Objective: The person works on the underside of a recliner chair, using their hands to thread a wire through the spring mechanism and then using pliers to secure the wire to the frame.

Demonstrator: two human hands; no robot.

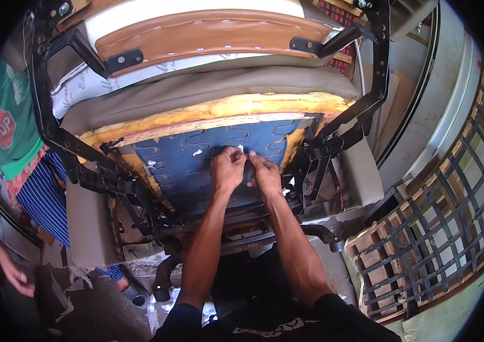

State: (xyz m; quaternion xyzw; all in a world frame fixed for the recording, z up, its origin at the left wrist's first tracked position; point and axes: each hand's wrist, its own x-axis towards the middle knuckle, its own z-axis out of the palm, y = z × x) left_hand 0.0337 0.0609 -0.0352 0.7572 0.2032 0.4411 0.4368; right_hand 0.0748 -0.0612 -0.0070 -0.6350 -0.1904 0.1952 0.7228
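In front of me lies an upturned recliner seat, its underside covered with blue cloth (pixel 188 165) over wavy metal springs (pixel 237 137). My left hand (pixel 228 171) is closed in a pinch near the middle of that cloth. Beside it, my right hand (pixel 265 174) has its fingers curled together, close to the left fingertips. Whatever they pinch is too small to make out. A white scrap (pixel 197 152) shows on the cloth left of my hands. Yellow foam (pixel 242 104) edges the seat on its far side.
Black metal mechanism arms (pixel 54 122) rise on both sides of the seat. A brown panel (pixel 213 37) spans the far end. At right leans a wooden frame with woven black webbing (pixel 435 239). A person in a green shirt (pixel 17 122) stands at left.
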